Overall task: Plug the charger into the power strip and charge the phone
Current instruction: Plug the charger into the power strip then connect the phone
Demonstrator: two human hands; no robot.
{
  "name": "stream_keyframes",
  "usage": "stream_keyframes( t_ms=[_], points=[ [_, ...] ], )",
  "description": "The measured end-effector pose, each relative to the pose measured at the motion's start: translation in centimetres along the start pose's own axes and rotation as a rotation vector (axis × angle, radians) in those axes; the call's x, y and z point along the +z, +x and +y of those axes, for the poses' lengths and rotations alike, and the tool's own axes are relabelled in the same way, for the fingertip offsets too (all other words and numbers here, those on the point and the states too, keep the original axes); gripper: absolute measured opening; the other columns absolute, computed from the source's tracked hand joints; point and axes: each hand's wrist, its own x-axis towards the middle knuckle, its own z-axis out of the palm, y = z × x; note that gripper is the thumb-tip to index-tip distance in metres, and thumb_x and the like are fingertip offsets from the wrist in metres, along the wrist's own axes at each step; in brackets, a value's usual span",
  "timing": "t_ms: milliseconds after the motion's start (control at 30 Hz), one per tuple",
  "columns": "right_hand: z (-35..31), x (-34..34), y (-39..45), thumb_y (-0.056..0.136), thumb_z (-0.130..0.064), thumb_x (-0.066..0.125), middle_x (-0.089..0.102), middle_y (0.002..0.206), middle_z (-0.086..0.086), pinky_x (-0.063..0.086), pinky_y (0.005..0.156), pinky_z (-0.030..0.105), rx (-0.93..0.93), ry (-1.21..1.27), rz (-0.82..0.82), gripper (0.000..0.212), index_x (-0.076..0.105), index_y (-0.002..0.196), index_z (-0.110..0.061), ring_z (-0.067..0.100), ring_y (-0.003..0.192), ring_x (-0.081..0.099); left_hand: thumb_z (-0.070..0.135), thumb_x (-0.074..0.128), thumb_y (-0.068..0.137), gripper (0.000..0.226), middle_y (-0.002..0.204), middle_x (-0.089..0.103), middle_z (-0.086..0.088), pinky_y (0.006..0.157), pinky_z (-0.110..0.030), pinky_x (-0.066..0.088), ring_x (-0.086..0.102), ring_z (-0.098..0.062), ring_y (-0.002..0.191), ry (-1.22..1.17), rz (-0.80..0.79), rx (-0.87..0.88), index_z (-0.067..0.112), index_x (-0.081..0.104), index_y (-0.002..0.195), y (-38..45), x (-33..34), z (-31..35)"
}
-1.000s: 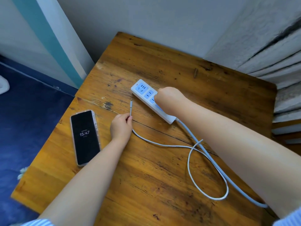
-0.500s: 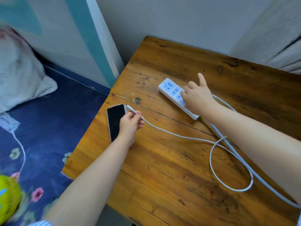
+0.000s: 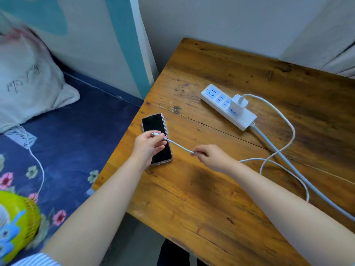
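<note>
A white power strip (image 3: pixel 215 98) lies on the wooden table (image 3: pixel 221 189), and a white charger brick (image 3: pixel 238 103) sits plugged into its near end. The white charging cable (image 3: pixel 278 120) loops from the brick across the table to my hands. My left hand (image 3: pixel 148 145) pinches the cable's plug end just above the dark-screened phone (image 3: pixel 153 125), which lies flat near the table's left edge. My right hand (image 3: pixel 213 157) pinches the same cable a short way behind the plug, right of the phone.
The strip's thick grey cord (image 3: pixel 299 169) runs off toward the lower right. Left of the table is a bed with a blue floral sheet (image 3: pixel 63 150), a grey pillow (image 3: pixel 28 83), a thin white cord and a yellow-green fan (image 3: pixel 17 223). Walls stand behind.
My right hand left the power strip, uncovering the plugged-in charger, and came down to pinch the cable. My left hand carried the plug end over the phone. The view swung left.
</note>
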Motion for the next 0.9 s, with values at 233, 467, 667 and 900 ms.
stream_keyframes(
  t_ms=[233, 467, 667, 900],
  points=[
    [1.2, 0.3, -0.9, 0.092, -0.01, 0.04, 0.061, 0.095, 0.009, 0.037, 0.061, 0.028, 0.134, -0.012, -0.065, 0.021, 0.059, 0.101, -0.011, 0.018, 0.074, 0.049, -0.006, 0.058, 0.082, 0.015, 0.066, 0.068, -0.006, 0.052, -0.012, 0.057, 0.068, -0.006, 0.052, 0.117, -0.212, -0.107, 0.005, 0.064, 0.075, 0.2, -1.1, -0.9],
    [-0.7, 1.7, -0.6, 0.095, -0.024, 0.042, 0.053, 0.076, -0.005, 0.032, 0.052, 0.02, 0.038, 0.068, -0.026, 0.025, 0.059, 0.109, -0.014, 0.004, 0.061, 0.042, 0.016, 0.06, 0.085, 0.011, 0.085, 0.064, -0.007, 0.051, -0.011, 0.055, 0.065, -0.008, 0.067, 0.32, -0.152, -0.043, 0.01, 0.067, 0.092, 0.5, -1.3, -1.4],
    [0.2, 2.1, -2.0, 0.094, -0.006, 0.032, 0.054, 0.073, 0.002, 0.048, 0.056, 0.031, 0.145, 0.123, 0.098, 0.025, 0.052, 0.109, -0.008, 0.026, 0.056, 0.059, 0.049, 0.066, 0.073, 0.08, 0.137, 0.037, -0.02, 0.104, -0.043, 0.034, 0.035, -0.035, 0.127, 1.013, 0.317, -0.021, 0.007, 0.032, 0.132, 3.1, -2.0, -2.9],
    [0.9, 2.2, -2.5, 0.086, 0.003, 0.037, 0.052, 0.081, 0.009, 0.038, 0.053, 0.026, 0.208, 0.185, 0.342, 0.031, 0.058, 0.108, -0.002, 0.023, 0.062, 0.049, 0.06, 0.068, 0.065, 0.114, 0.145, 0.024, -0.017, 0.1, -0.048, 0.038, 0.025, -0.033, 0.131, 1.127, 0.403, -0.099, 0.004, 0.005, 0.142, 4.1, 1.9, -4.8]
  ],
)
